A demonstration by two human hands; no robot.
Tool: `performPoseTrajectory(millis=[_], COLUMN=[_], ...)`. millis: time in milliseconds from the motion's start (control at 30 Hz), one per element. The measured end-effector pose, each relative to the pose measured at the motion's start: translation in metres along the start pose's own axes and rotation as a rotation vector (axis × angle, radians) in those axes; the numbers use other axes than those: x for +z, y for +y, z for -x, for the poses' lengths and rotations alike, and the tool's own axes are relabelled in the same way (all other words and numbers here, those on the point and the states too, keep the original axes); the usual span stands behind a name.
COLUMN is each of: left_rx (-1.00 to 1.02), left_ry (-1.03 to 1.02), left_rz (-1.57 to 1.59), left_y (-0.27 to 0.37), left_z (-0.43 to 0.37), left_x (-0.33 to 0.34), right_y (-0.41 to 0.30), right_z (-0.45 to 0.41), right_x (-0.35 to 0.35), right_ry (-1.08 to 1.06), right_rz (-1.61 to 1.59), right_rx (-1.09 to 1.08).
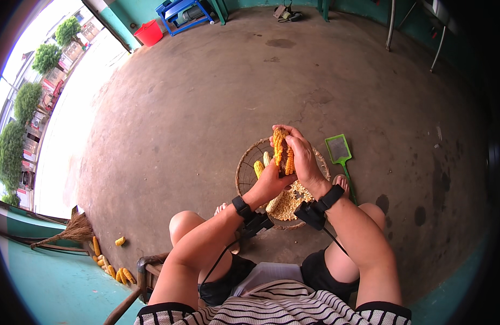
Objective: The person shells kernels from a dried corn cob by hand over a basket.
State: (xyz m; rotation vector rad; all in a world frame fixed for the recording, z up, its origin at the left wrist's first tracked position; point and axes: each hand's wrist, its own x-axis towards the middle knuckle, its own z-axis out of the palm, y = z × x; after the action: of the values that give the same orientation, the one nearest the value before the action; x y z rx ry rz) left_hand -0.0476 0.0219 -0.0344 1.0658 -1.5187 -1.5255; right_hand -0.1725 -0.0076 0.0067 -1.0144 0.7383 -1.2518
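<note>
Both my hands grip one ear of corn [279, 142] above a round wicker basket [242, 162]. The ear has rows of orange kernels, with a dark bare strip between them. My left hand [270, 180] holds its lower end. My right hand [304, 158] wraps its upper part and right side, thumb on the kernels. In the basket, loose pale kernels [288, 207] lie at the near side, and several more ears, a yellow one [258, 168] among them, rest at the left. My hands and wrists hide part of the basket. A black strap with a device is on each wrist.
A green-handled fly swatter or scoop [338, 149] lies right of the basket, near my foot. At lower left are a straw broom [77, 228], several ears of corn [122, 276] along the wall and a wooden chair [142, 276]. A red bucket [149, 33] and blue machine [185, 16] stand far off.
</note>
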Motion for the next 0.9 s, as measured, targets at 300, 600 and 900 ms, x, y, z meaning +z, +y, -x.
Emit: performPoseTrajectory(millis=[300, 600, 900], left_rx=[-0.028, -0.023, -0.066], left_ry=[-0.002, 0.004, 0.005], left_rz=[0.018, 0.004, -0.021], left_y=[0.0028, 0.0068, 0.0021], left_z=[0.0016, 0.0013, 0.0022], left_x=[0.0009, 0.0019, -0.0005], right_y=[0.0017, 0.0066, 0.0064], right_z=[-0.0002, 0.0001, 0.0001], right_x=[-0.0023, -0.0025, -0.0036], right_ry=[-0.042, -0.028, -0.025], right_rz=[0.022, -0.011, 0.047], right_rx=[-0.054, -0.060, -0.047])
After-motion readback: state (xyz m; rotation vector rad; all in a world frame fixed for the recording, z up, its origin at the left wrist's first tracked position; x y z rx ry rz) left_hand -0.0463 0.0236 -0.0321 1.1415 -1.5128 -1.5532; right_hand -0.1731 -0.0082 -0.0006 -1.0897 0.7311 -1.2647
